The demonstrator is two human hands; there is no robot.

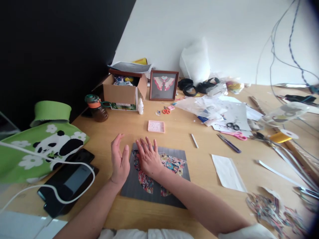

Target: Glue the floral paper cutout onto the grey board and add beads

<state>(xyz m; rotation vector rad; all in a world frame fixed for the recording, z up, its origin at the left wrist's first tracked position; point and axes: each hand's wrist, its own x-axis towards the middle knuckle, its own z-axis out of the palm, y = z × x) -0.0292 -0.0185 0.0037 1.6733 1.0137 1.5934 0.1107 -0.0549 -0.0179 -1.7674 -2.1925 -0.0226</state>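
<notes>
A dark grey sheet (174,201) lies on the wooden table in front of me. Flowered fabric pieces (146,182) are laid out on it in a garment-like shape. My right hand (149,159) rests flat on the upper left of these pieces, fingers spread, covering part of them. Just left of the sheet, my left hand (120,161) is raised on edge, palm toward the sheet, with thumb and fingers apart and nothing in it. Beyond the sheet is a small pink tray (156,126) with tiny pale bits in it.
Behind stand a framed collar picture (163,85), a cardboard box (121,94), a white glue bottle (141,107) and a brown drink bottle (98,111). On the right lie a white pen (194,140), pink scissors (236,134), white paper (228,172) and fabric scraps (271,209). Phones (72,186) lie left.
</notes>
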